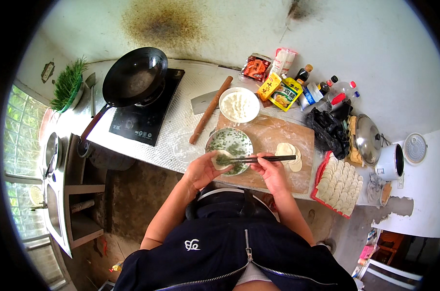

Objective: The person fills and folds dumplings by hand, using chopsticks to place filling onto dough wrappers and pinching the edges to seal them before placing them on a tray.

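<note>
The left hand [200,171] is cradling a thin, round, pale dough wrapper [220,166], fingers half curled around it, over the near left side of a round white bowl [251,143] of chopped greens [231,140]. The right hand [271,170] is pinching long dark chopsticks [284,158] between its fingers, tips at the green filling [223,159] — hard pressing could be tearing the dough, tilting could be spilling the filling.

1 blk wok [127,82] on blk hob [135,125], green plant [67,87] to L.
</note>
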Tool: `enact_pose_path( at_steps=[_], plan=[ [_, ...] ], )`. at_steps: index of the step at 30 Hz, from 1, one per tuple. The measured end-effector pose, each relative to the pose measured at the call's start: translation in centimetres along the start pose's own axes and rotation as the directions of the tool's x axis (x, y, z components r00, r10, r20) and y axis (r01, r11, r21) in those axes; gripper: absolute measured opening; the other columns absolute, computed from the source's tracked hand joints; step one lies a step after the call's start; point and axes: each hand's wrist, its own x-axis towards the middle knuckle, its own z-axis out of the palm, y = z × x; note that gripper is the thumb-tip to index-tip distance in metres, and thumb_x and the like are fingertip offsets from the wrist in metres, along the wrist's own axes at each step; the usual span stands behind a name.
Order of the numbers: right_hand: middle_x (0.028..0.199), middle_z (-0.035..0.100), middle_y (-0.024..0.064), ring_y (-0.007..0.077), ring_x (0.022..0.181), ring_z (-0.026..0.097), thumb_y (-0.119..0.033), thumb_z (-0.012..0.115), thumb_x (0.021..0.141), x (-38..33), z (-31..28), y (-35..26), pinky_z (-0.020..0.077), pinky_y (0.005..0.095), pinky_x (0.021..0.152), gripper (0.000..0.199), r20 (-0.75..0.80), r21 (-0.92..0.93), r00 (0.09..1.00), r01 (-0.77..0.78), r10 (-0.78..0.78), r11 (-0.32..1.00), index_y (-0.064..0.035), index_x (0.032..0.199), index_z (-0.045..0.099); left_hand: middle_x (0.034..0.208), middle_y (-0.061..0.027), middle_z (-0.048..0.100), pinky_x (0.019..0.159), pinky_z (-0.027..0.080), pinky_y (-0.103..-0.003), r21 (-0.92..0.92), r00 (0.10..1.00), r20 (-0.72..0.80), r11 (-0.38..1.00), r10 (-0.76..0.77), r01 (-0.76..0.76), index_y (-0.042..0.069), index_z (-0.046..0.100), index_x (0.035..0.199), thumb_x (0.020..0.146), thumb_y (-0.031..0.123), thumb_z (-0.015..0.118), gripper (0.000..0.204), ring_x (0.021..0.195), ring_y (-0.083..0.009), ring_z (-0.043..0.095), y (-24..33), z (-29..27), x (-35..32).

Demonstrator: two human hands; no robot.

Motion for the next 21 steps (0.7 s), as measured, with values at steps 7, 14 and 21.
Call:
enact_pose_path(
  at_steps=[7,14,21],
  plan=[
    [0.108,0.067,0.0177,0.0216,0.090,0.068,-0.004,0.060,0.091,0.4,-0.4,0.0,0.0576,0.0324,0.082,0.017,0.051,0.079,0.997,-0.055,0.051,0.995,0.0008,0.108,0.062,0.132,-0.0232,0.050,0.107,0.044,-0.049,-0.024,1.000,0.025,1.000,-0.001,0.002,-0.011,0.037,0.132,0.101,0.017,0.038,0.042,0.121,-0.0343,0.052,0.1,-0.2,0.0],
    [0.109,0.067,0.0181,0.0225,0.091,0.068,-0.005,0.062,0.090,0.3,-1.5,1.0,0.0577,0.0337,0.083,0.019,0.002,0.096,0.994,-0.112,0.112,0.989,0.0006,0.108,0.063,0.135,-0.0232,0.049,0.107,0.043,-0.048,-0.055,0.997,0.068,0.998,-0.031,0.034,-0.011,0.036,0.134,0.101,0.017,0.035,0.043,0.125,-0.0349,0.050,0.3,-0.3,0.0],
    [0.110,0.067,0.0155,0.0208,0.093,0.067,-0.006,0.060,0.092,-0.1,-3.9,-0.7,0.0570,0.0317,0.081,0.019,-0.072,0.051,0.991,-0.107,0.110,0.993,-0.0035,0.110,0.063,0.135,-0.0231,0.049,0.107,0.044,-0.046,-0.068,0.999,0.034,0.998,-0.011,0.013,-0.011,0.037,0.133,0.101,0.017,0.037,0.043,0.124,-0.0349,0.050,0.7,-0.6,-0.4]
  ],
)
